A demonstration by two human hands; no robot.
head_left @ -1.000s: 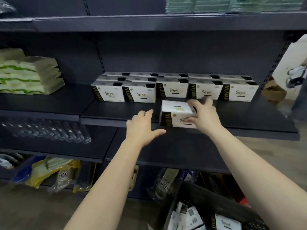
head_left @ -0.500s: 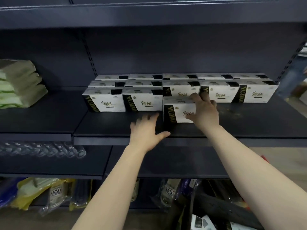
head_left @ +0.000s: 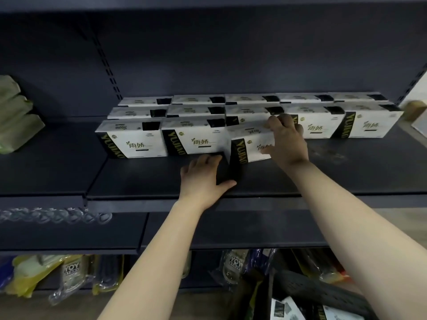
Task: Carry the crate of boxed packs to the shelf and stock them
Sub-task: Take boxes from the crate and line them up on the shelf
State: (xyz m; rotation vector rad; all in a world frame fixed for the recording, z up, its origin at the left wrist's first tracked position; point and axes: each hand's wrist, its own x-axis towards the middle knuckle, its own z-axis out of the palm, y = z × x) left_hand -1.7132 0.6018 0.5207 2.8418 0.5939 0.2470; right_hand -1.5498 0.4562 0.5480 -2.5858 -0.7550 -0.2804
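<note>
White boxed packs with black-and-gold ends stand in rows on the dark shelf (head_left: 147, 181). My right hand (head_left: 287, 140) grips one pack (head_left: 248, 144) by its top and front, set slightly askew in the front row beside two front packs (head_left: 136, 140). My left hand (head_left: 204, 179) lies flat on the shelf board just in front of that row, fingers straight, holding nothing. The black crate (head_left: 307, 294) sits at the bottom right with more packs (head_left: 283, 309) inside.
Green-and-tan soft packages (head_left: 16, 114) sit at the shelf's left end. Clear cups (head_left: 55, 214) lie on the lower left shelf. Bagged goods (head_left: 71, 273) fill the bottom shelf. Bare shelf board lies to the right of my right arm.
My right hand has pushed the pack back from the shelf's front edge into the front row. My left hand moved forward onto the shelf. The camera has come closer.
</note>
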